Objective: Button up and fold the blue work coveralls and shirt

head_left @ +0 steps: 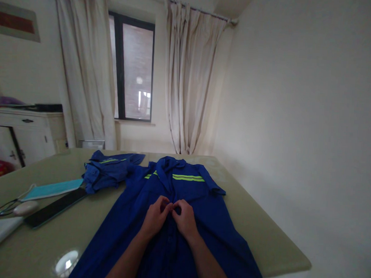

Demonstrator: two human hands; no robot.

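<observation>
A dark blue short-sleeved garment (212, 222) with yellow-green stripes lies spread on the table, collar toward the far edge. Over its front opening, below the collar, my left hand (156, 214) and my right hand (183, 217) meet at the fingertips. Both hands are closed in a pinch at the front placket. The small piece between the fingertips is too small to make out. Left of the collar, a second blue garment (105, 172) lies crumpled, with similar stripes.
On the left of the pale green table (261, 240) lie a blue face mask (56, 189), a black phone (56, 207), a pale rounded object (26, 208), glasses (4, 210) and a white object (0, 231). A wall borders the right side; curtains and a window stand behind.
</observation>
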